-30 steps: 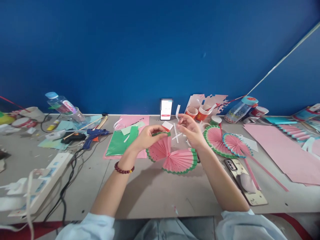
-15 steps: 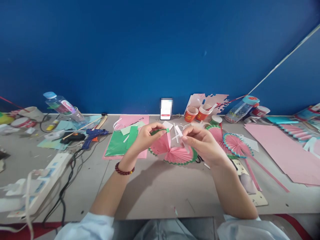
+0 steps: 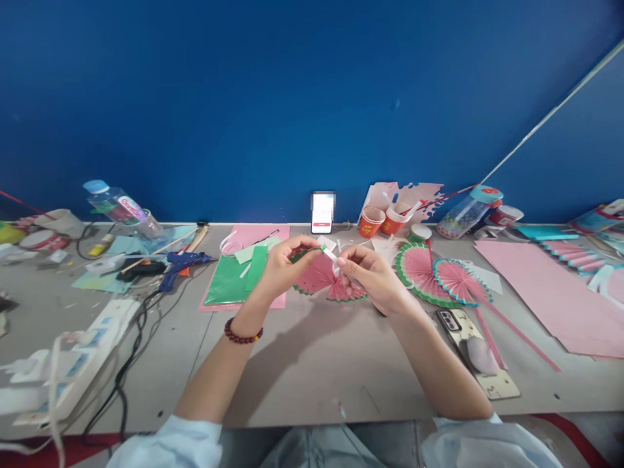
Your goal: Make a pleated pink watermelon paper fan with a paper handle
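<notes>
My left hand (image 3: 291, 265) pinches the edge of a pleated pink paper fan (image 3: 314, 276) with a green rim and dark specks. The fan hangs spread above the table, partly hidden behind my right hand (image 3: 373, 273). Between the thumb and forefinger of my right hand is a narrow white paper strip (image 3: 332, 257). Its far end lies against the fan's edge, close to my left fingertips; whether it sticks there I cannot tell. Right of my hands lie a finished-looking pink and green fan (image 3: 412, 273) and a blue-rimmed pink fan (image 3: 463, 281).
Left stand a blue glue gun (image 3: 182, 263), a power strip (image 3: 92, 357) with cables, and green paper (image 3: 229, 279). Behind are a propped phone (image 3: 322, 213) and red paper cups (image 3: 371, 222). On the right lie another phone (image 3: 480, 357) and pink sheets (image 3: 546, 286).
My right hand has moved left, bringing the white strip to the fan's edge by my left fingers. It now covers more of the fan. My left hand has barely moved.
</notes>
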`<move>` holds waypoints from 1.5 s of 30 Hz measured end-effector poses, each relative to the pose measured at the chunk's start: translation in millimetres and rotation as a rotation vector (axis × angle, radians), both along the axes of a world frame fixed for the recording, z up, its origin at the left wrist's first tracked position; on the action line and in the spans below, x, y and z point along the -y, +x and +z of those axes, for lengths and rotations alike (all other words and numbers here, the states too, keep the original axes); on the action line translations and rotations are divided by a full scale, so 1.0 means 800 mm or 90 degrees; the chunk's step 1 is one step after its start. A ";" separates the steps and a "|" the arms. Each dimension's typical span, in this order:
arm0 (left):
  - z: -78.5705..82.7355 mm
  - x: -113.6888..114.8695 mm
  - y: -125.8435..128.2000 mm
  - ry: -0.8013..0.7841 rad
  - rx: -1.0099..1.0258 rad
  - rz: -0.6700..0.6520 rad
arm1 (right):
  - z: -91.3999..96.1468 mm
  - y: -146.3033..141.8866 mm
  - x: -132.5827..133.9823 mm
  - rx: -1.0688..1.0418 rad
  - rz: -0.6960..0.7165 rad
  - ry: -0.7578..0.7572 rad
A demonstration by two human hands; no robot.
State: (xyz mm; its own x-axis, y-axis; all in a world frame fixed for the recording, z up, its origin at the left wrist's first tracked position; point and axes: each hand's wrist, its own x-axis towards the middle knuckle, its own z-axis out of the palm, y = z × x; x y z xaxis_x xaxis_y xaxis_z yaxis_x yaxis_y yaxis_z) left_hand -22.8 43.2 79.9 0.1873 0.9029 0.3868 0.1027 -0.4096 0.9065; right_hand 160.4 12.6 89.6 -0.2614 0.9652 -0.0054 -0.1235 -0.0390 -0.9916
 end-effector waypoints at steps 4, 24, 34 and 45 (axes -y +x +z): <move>-0.002 -0.001 -0.001 0.022 -0.009 -0.022 | -0.003 0.000 -0.004 0.006 0.000 -0.001; 0.000 0.004 -0.002 0.038 -0.038 -0.017 | -0.012 -0.005 -0.010 0.042 -0.040 0.045; 0.002 0.005 0.000 0.035 -0.039 -0.017 | -0.011 -0.008 -0.010 0.055 -0.049 0.032; 0.011 0.013 0.003 0.012 -0.050 -0.001 | -0.014 -0.009 -0.011 0.054 -0.047 0.024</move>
State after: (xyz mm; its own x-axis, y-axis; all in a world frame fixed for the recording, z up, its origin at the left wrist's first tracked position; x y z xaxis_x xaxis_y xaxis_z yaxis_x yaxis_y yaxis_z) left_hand -20.4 32.4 88.8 0.2197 0.8950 0.3882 0.1723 -0.4273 0.8876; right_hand 153.1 21.0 78.2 -0.1905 0.9816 0.0128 -0.0403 0.0052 -0.9992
